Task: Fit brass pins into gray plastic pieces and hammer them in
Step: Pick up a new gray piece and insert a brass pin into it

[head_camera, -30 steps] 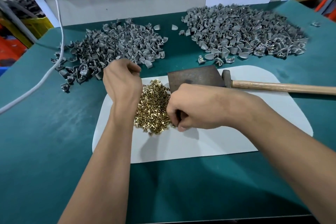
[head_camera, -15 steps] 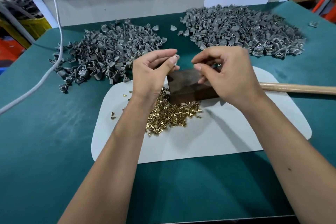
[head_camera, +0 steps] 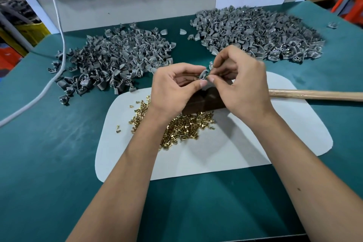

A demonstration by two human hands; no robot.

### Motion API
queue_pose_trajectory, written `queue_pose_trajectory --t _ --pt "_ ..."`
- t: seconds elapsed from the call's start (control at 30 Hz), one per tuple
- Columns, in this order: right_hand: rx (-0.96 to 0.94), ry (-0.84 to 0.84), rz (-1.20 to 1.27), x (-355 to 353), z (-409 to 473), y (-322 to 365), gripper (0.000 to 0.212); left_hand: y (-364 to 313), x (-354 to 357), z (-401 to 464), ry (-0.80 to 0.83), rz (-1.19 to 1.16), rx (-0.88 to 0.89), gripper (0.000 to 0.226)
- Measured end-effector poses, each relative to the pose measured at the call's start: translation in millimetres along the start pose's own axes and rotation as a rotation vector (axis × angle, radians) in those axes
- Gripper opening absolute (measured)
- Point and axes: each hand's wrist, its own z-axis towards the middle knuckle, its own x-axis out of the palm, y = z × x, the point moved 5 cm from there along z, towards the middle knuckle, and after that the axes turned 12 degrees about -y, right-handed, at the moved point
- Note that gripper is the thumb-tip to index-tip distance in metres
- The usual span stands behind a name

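Gray plastic piece pinched in left hand above dark block; right hand fingertips pinch at it, pin itself too small to see. Risk: pin slips, drops into brass pins on desk; hammer handle untouched.

My left hand pinches a gray piece above the dark block; my right hand pinches at its top. Brass pins lie heaped on the white mat, gray piles behind on the desk.
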Motion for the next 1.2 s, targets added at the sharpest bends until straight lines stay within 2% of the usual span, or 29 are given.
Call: queue_pose_trajectory --t 0.2,0.37,0.83,1.03,1.2 --pt "0.023 -0.054 0.014 -1.0 -1.1 -0.4 0.024 -2.8 0.9 -1.5 -0.003 0.016 -0.031 0.037" --pt "-0.026 -0.072 -0.029 0.9 -4.6 3.2 0.023 -6.0 2.6 -3.4 -0.04 0.038 -0.041 0.032" --pt "-0.104 -0.064 -0.082 4.7 -9.2 5.3 0.021 -3.0 8.3 -7.7 -0.085 0.111 -0.024 0.035" --pt "-0.116 0.016 0.029 6.2 -8.0 2.2 0.014 -4.4 -0.1 -2.3 -0.052 0.033 -0.029 0.028" --pt "-0.206 -0.038 -0.071 0.4 -6.2 2.2 0.009 -4.0 0.3 -2.4 -0.016 -0.003 -0.031 0.027"
